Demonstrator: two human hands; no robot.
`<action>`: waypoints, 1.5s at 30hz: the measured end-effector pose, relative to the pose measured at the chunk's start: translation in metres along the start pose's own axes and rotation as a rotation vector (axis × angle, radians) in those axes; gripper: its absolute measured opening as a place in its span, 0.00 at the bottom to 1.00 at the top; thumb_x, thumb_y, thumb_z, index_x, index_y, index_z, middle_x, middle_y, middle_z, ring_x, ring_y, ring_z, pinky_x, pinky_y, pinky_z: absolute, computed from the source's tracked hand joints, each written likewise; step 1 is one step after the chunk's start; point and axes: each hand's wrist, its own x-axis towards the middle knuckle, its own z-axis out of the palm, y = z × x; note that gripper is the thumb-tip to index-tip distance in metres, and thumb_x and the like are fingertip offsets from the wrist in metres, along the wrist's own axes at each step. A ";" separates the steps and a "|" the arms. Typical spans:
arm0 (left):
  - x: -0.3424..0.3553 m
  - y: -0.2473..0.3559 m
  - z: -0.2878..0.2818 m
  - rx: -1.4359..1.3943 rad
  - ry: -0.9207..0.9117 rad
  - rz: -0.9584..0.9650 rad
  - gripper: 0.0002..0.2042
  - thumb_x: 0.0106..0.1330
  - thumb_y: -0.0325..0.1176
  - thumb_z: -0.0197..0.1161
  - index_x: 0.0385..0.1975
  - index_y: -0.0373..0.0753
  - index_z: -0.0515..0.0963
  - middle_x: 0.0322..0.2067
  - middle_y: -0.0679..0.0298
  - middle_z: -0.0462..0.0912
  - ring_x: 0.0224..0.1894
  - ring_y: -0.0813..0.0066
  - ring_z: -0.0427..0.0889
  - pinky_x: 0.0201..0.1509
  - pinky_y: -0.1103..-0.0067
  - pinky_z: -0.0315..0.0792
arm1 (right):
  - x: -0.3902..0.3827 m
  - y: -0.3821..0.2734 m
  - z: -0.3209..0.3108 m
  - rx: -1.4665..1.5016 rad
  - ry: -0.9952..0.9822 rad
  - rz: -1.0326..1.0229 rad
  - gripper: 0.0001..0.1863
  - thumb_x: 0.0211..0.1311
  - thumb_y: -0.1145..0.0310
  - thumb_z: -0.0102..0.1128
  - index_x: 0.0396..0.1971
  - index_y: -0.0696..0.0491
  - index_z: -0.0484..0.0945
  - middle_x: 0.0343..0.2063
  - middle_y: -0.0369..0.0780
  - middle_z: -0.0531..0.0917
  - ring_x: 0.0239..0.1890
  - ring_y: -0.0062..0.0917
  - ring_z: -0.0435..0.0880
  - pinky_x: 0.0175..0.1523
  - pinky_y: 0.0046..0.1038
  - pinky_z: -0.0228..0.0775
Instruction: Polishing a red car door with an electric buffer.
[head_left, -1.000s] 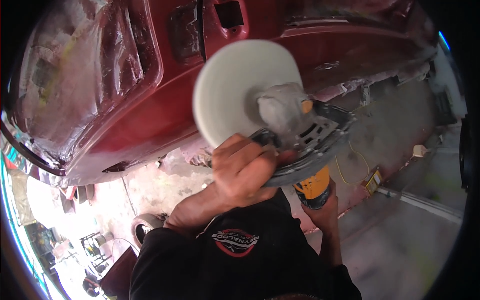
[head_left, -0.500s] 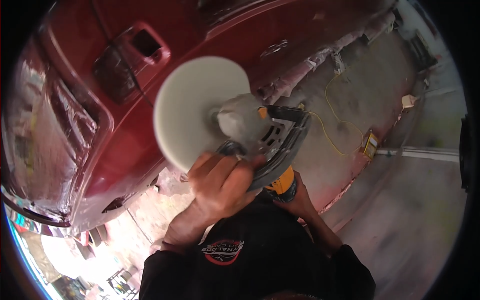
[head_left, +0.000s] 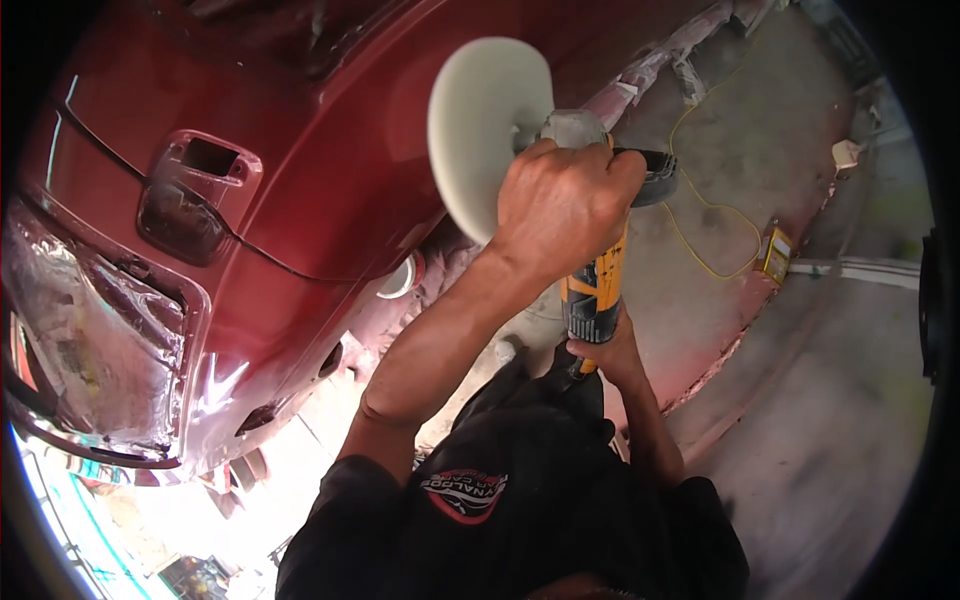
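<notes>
The polisher (head_left: 598,285) is held in the air between the person's two hands, in front of the body and beside the red car (head_left: 320,190). Its long axis runs away from the person, leaning slightly: the rear end is nearest the dark shirt (head_left: 560,450) and the head is farthest out. The round pad (head_left: 485,130) faces left, toward the side of the car, and shows as a narrow, tilted oval; whether it touches the paint cannot be told.

The left hand (head_left: 568,205) is clenched over the front of the polisher, knuckles up, hiding much of the handle. The right hand (head_left: 610,350) is wrapped around the rear end, partly hidden behind the casing.

The pad is pale, smooth and soft-looking; the casing is yellow and black plastic, scuffed, with ribs near the rear. The car's side is curved, glossy metal, with a square hole (head_left: 208,157) beside a dark rounded flap (head_left: 180,222). Wrinkled, shiny plastic film (head_left: 100,345) covers its rear part, and crumpled masking paper (head_left: 640,75) hangs along its lower edge. A thin yellow cord (head_left: 715,275) loops over the dusty grey floor (head_left: 690,330) to a yellow box (head_left: 776,255) near the floor's red-stained edge.
</notes>
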 end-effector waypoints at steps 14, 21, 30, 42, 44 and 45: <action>-0.156 0.040 -0.108 0.193 -0.054 -0.064 0.08 0.50 0.27 0.70 0.21 0.41 0.76 0.19 0.67 0.71 0.16 0.71 0.71 0.23 0.73 0.63 | -0.061 0.064 0.060 -0.139 -0.333 -0.017 0.53 0.41 0.73 0.83 0.69 0.57 0.59 0.58 0.43 0.78 0.63 0.29 0.76 0.69 0.32 0.65; -0.121 0.029 -0.079 0.118 -0.157 0.007 0.08 0.51 0.26 0.70 0.22 0.42 0.74 0.18 0.69 0.68 0.16 0.71 0.71 0.24 0.73 0.64 | -0.051 0.071 0.059 -0.073 -0.185 0.036 0.52 0.40 0.75 0.83 0.68 0.55 0.60 0.56 0.38 0.79 0.59 0.25 0.78 0.66 0.32 0.68; -0.014 0.003 0.015 0.026 -0.070 0.062 0.11 0.41 0.25 0.68 0.22 0.41 0.73 0.20 0.64 0.76 0.22 0.61 0.78 0.28 0.70 0.69 | 0.010 0.022 0.013 -0.003 -0.004 -0.052 0.48 0.37 0.77 0.80 0.64 0.54 0.65 0.52 0.36 0.80 0.56 0.23 0.77 0.65 0.31 0.68; -0.073 0.017 -0.036 0.196 -0.114 0.070 0.08 0.47 0.25 0.69 0.21 0.44 0.75 0.18 0.66 0.72 0.19 0.66 0.74 0.26 0.70 0.65 | -0.014 0.050 0.047 -0.008 -0.080 -0.142 0.50 0.37 0.75 0.82 0.65 0.57 0.63 0.53 0.40 0.80 0.58 0.24 0.77 0.65 0.30 0.67; -0.104 0.024 -0.064 0.192 -0.108 0.072 0.08 0.48 0.26 0.70 0.20 0.43 0.75 0.18 0.66 0.71 0.18 0.67 0.73 0.25 0.70 0.64 | -0.031 0.058 0.059 0.019 -0.197 -0.012 0.51 0.38 0.74 0.82 0.66 0.57 0.62 0.54 0.41 0.80 0.60 0.25 0.77 0.67 0.31 0.66; -0.118 0.028 -0.077 0.198 -0.117 0.066 0.09 0.49 0.26 0.71 0.20 0.42 0.74 0.17 0.67 0.70 0.18 0.67 0.72 0.24 0.70 0.62 | -0.037 0.061 0.064 0.037 -0.258 0.030 0.51 0.38 0.74 0.82 0.66 0.57 0.62 0.54 0.42 0.80 0.60 0.26 0.77 0.67 0.31 0.65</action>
